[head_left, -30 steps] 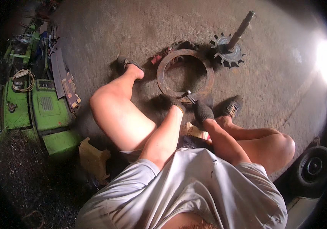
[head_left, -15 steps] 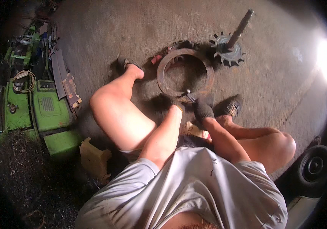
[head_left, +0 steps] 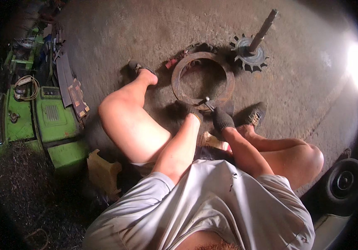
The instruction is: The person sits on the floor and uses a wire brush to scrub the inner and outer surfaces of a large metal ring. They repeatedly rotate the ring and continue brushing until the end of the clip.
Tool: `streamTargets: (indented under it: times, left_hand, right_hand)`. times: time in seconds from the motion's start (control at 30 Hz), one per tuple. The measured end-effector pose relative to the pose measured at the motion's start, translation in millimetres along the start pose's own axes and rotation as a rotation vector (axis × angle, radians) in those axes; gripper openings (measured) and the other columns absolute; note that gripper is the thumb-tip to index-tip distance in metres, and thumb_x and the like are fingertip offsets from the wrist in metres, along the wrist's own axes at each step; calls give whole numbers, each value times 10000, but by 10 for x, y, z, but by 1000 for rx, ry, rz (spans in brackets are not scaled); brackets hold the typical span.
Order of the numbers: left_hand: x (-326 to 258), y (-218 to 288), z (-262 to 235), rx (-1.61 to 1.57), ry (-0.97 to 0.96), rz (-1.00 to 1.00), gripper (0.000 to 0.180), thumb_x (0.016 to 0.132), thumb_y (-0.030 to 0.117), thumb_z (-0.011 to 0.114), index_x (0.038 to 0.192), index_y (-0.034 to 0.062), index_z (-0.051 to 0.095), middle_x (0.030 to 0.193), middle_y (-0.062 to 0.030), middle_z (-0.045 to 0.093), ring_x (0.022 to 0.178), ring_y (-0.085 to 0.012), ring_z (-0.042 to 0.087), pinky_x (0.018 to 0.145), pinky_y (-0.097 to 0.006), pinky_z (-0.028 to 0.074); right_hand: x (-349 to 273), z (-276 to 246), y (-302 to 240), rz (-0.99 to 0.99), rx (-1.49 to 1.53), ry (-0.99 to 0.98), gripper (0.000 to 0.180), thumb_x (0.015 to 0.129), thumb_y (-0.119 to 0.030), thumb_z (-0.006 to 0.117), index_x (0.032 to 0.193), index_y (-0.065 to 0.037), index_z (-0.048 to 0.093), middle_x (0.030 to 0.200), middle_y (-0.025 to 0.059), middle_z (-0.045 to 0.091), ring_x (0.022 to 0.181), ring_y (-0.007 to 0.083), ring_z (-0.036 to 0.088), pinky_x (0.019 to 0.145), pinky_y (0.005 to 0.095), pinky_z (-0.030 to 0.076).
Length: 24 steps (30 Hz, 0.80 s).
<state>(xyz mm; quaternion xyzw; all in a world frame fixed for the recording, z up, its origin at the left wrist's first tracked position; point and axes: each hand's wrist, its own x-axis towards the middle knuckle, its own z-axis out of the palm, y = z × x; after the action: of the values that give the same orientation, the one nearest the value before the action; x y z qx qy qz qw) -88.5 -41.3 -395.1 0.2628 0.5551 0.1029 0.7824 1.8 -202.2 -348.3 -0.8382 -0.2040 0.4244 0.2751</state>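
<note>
A large rusty metal ring [head_left: 179,68] lies on the floor between my feet. Dark knitted gloves cover both my hands. My left hand [head_left: 188,110] is at the ring's near left edge, its fingers dark and hard to make out against the floor. Closed, my right hand [head_left: 222,120] is beside the ring's near right edge, at the end of a small shiny metal tool [head_left: 207,102] with a rounded head. That tool lies over the near rim, between the two hands; its exact kind is unclear.
Beyond the ring to the right stands a toothed metal wheel [head_left: 245,59] with an upright shaft [head_left: 264,31]. Some red and dark pieces [head_left: 171,63] lie behind the ring. Green machinery [head_left: 53,110] fills the left, above dark metal shavings [head_left: 28,196]. A black wheel [head_left: 345,181] is at right.
The shiny tool has shifted very slightly at the ring's near rim. Both hands stay almost in place, and the ring has not visibly moved.
</note>
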Motion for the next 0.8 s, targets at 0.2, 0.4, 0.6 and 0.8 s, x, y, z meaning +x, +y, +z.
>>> streamTargets:
  times: [0.2, 0.4, 0.6, 0.8]
  left_hand:
    - [-5, 42, 35, 12, -2, -15, 651, 1042, 548, 344, 1501, 97, 441, 1558, -165, 452, 1386, -326, 483, 1148, -440, 375]
    - [-11, 24, 51, 27, -5, -27, 634, 1044, 534, 349, 1492, 97, 450, 1552, -166, 459, 1382, -328, 487, 1144, -439, 379]
    - [-8, 16, 56, 28, -10, -36, 616, 1047, 519, 354, 1483, 97, 460, 1546, -167, 466, 1378, -329, 492, 1140, -438, 384]
    - [19, 8, 89, 30, -26, -37, 599, 1049, 505, 360, 1474, 98, 469, 1540, -169, 473, 1374, -331, 496, 1137, -438, 388]
  right_hand:
    - [-52, -13, -89, 41, 214, 8, 269, 1026, -262, 515, 1143, -33, 595, 1102, 340, 658, 1089, 529, 631, 886, 561, 496]
    - [-20, 11, -41, 5, 158, 4, 237, 1014, -218, 525, 1145, -32, 592, 1115, 333, 659, 1104, 517, 634, 898, 559, 501]
    - [-9, 34, 67, -84, 68, 146, 256, 1019, -266, 546, 1142, -46, 588, 1111, 328, 663, 1081, 526, 638, 887, 575, 503]
    - [-1, -202, 63, -18, -65, 29, 276, 1012, -285, 558, 1160, -53, 588, 1151, 319, 661, 1106, 512, 636, 895, 553, 511]
